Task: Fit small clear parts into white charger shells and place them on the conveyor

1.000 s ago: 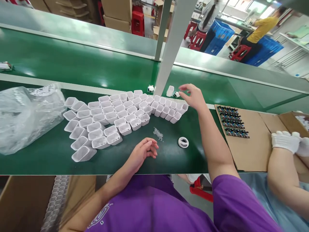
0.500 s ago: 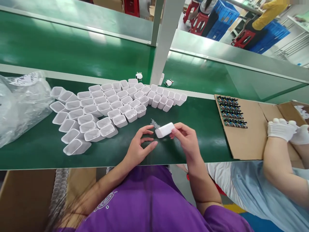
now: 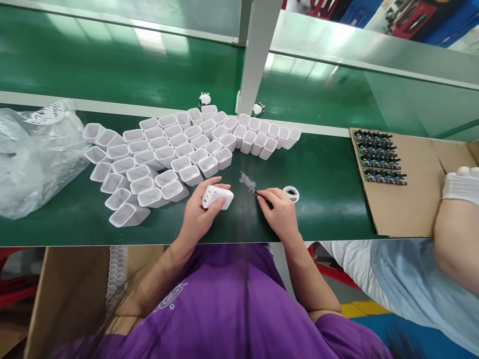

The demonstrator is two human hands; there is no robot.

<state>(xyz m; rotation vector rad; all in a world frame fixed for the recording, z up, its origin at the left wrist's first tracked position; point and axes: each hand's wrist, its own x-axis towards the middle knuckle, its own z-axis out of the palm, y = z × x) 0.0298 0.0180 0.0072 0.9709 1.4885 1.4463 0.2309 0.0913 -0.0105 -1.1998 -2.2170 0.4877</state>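
This is a factory assembly line. A long green worktop (image 3: 329,199) runs left to right, with a green conveyor belt (image 3: 112,70) on the far side behind a pale rail. Dozens of identical white plastic housings (image 3: 175,149) stand in packed rows on the worktop, beside a clear plastic bag (image 3: 33,154) at the left. To the right, small circuit boards (image 3: 377,157) lie in rows on a cardboard sheet (image 3: 411,199), where a co-worker's gloved hand (image 3: 462,184) rests.

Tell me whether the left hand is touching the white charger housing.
Touching. The head view shows the left hand wrapped around the white charger housing, thumb and fingers pressed against its sides.
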